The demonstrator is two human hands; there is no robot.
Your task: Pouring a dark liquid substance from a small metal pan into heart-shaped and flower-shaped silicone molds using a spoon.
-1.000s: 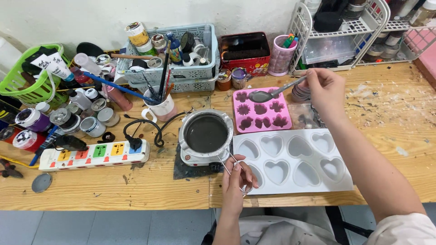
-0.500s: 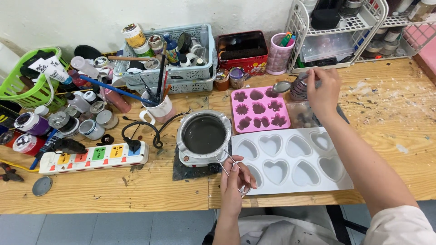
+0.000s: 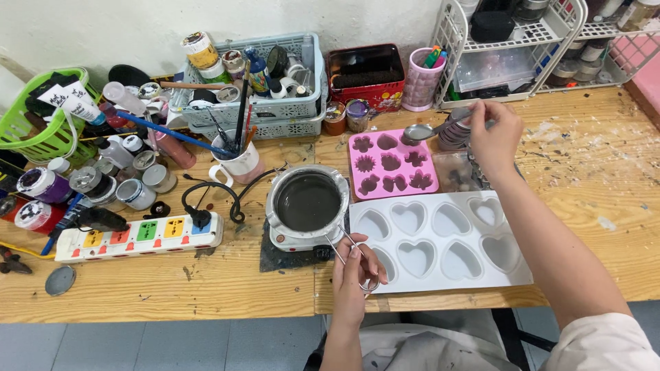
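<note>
Since a second ago we see the right hand (image 3: 496,127) has lifted the spoon (image 3: 430,130) off the pink mould (image 3: 392,163) and carried it toward the back right, so its bowl now hangs over the mould's far right corner instead of its middle, while the left hand (image 3: 354,275) has stayed put at the near edge. Going left to right: a green basket (image 3: 27,134) sits at the far left corner of the wooden table (image 3: 206,288), with jars and small bottles beside it, and a white power strip (image 3: 137,237) with coloured sockets lies nearer us. A white mug (image 3: 237,165) holding brushes stands in front of a grey basket (image 3: 275,110) of paints. Next comes the small melting pot (image 3: 308,204), filled with dark grey liquid and resting on a dark mat. Our left hand is closed on the loop end of thin metal tongs (image 3: 347,251), whose tips reach toward the pot's rim. Just right of the pot lies the white heart mould (image 3: 440,240), its cavities empty, touching the pink mould behind it. Our right hand pinches the spoon handle between thumb and fingers, near a stack of small round tins (image 3: 454,130) and below a white wire rack (image 3: 509,55).
</note>
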